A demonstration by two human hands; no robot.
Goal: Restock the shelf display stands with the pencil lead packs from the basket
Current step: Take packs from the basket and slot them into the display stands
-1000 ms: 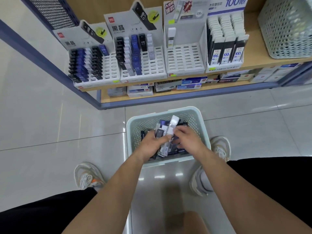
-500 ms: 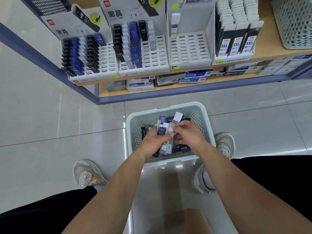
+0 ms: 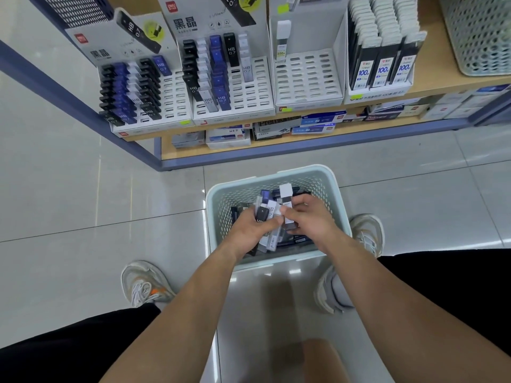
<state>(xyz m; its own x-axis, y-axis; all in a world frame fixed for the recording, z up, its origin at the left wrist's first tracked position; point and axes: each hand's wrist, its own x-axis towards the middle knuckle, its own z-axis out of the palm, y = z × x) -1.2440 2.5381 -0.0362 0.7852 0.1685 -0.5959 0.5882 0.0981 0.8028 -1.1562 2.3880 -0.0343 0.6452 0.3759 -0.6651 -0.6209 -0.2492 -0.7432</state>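
Pencil lead packs lie heaped in the pale green perforated basket, which stands on the tiled floor near the shelf. The left hand clasps a fanned bundle of black, blue and grey packs. The right hand pinches a white-capped pack against it. Display stands line the shelf's front edge; the third stand holds one pack.

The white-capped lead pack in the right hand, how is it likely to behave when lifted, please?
The white-capped lead pack looks a slim hard case, probably stiff and light. Its smooth sides may slip between the fingers. Narrow, it would likely tip if stood loose.
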